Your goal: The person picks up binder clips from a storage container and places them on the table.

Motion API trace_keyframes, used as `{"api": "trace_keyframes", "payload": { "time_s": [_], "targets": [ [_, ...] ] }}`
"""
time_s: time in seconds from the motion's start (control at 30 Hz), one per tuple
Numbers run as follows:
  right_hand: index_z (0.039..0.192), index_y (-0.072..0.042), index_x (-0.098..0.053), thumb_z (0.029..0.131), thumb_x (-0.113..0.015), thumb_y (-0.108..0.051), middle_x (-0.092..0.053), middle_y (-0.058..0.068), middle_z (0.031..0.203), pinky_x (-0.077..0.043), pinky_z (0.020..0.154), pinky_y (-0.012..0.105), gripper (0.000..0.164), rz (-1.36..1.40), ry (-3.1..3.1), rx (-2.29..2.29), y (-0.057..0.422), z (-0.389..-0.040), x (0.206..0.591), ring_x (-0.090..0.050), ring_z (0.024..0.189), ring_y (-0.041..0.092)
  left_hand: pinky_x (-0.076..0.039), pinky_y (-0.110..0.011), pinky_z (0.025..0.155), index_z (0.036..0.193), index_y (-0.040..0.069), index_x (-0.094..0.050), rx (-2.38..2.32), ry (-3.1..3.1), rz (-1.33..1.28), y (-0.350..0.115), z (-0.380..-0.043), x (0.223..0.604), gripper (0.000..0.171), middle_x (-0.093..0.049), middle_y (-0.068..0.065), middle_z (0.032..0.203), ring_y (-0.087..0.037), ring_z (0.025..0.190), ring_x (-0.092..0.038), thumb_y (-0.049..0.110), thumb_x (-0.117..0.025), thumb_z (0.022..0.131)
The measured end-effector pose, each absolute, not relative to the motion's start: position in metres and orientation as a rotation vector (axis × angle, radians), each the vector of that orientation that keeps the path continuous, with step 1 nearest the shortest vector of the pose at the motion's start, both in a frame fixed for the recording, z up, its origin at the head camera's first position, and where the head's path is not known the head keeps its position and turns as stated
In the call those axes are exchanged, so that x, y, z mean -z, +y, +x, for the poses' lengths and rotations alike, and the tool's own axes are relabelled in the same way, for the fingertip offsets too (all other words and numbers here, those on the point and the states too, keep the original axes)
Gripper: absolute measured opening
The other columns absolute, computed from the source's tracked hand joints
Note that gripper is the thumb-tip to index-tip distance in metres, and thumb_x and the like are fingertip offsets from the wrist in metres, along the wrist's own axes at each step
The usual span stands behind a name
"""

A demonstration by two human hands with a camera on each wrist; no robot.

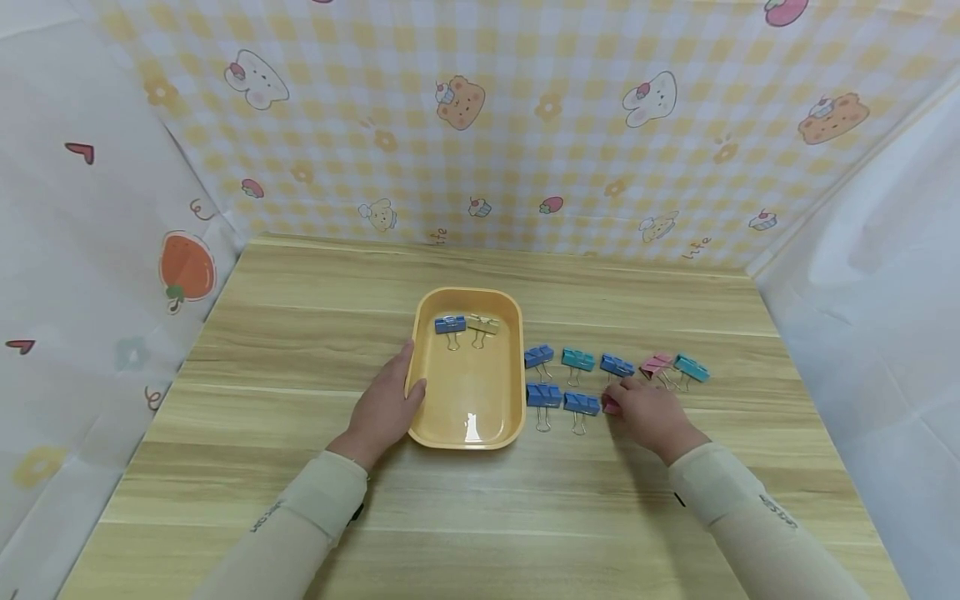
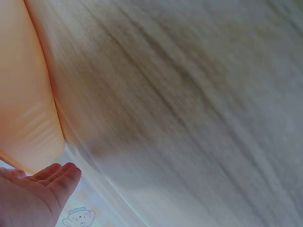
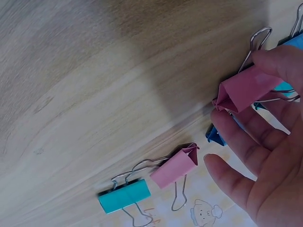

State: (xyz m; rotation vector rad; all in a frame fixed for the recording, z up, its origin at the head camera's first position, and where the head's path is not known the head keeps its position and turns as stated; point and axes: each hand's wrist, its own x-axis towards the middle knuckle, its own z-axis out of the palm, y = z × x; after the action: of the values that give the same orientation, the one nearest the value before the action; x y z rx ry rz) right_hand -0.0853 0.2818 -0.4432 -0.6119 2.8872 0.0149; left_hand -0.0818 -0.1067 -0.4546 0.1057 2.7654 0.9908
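Observation:
My left hand [image 1: 384, 408] grips the left side of a yellow plastic tray [image 1: 468, 444], its thumb over the rim and its fingers along the outer wall. In the left wrist view the fingers [image 2: 64, 179] lie beside the tray's wall [image 2: 28, 94]. A blue binder clip [image 1: 450, 325] and a yellow binder clip [image 1: 483, 324] lie inside the tray near its far end. To the right, my right hand [image 1: 647, 414] pinches a pink binder clip [image 3: 246, 90] between thumb and fingers. The hand partly hides this clip in the head view.
Right of the tray, several blue clips [image 1: 543, 395] and a teal clip [image 1: 577, 359] lie in two rough rows. Beyond the right hand are another pink clip [image 1: 656, 364] and a teal one [image 1: 691, 367]. A patterned cloth [image 1: 510, 150] hangs behind the wooden table [image 1: 315, 275].

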Motion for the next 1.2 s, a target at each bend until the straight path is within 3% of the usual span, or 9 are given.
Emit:
{"api": "trace_keyframes", "payload": {
  "time_s": [0.33,0.73,1.0,1.2],
  "targets": [
    [0.112,-0.006,-0.066,0.090,-0.069,-0.018,-0.062,0.008,0.096,-0.055,0.065,0.046,0.026,-0.615,2.870,-0.026,0.283,-0.084,0.441,-0.060,0.083,0.025,-0.029,-0.054,0.111,0.156,0.007,-0.010,-0.996,2.761,0.097,-0.106,-0.082,0.455,0.069,-0.029,-0.022,0.154,-0.039,0.140,-0.030,0.028,-0.046,0.101],
    [0.105,-0.010,-0.068,0.087,-0.072,-0.015,-0.060,0.003,0.089,-0.055,0.061,0.040,0.019,-0.663,2.914,-0.002,0.281,-0.079,0.439,-0.058,0.078,0.020,-0.030,-0.055,0.111,0.156,0.010,-0.011,-0.984,2.762,0.064,-0.106,-0.083,0.459,0.069,-0.029,-0.020,0.154,-0.038,0.141,-0.029,0.030,-0.046,0.101],
    [0.113,-0.006,-0.066,0.076,-0.081,-0.019,-0.064,0.010,0.101,-0.056,0.064,0.044,0.042,-0.670,2.894,-0.007,0.279,-0.078,0.430,-0.063,0.085,0.026,-0.029,-0.055,0.111,0.156,0.010,-0.010,-0.981,2.758,0.072,-0.106,-0.083,0.459,0.069,-0.028,-0.020,0.155,-0.039,0.141,-0.029,0.030,-0.046,0.101],
    [0.114,-0.003,-0.066,0.077,-0.080,-0.019,-0.065,0.013,0.104,-0.057,0.068,0.045,0.042,-0.708,2.916,0.003,0.275,-0.079,0.420,-0.064,0.088,0.028,-0.029,-0.055,0.111,0.156,0.010,-0.009,-0.980,2.757,0.075,-0.106,-0.083,0.458,0.069,-0.028,-0.021,0.155,-0.039,0.141,-0.028,0.030,-0.045,0.101]
  ]
}}
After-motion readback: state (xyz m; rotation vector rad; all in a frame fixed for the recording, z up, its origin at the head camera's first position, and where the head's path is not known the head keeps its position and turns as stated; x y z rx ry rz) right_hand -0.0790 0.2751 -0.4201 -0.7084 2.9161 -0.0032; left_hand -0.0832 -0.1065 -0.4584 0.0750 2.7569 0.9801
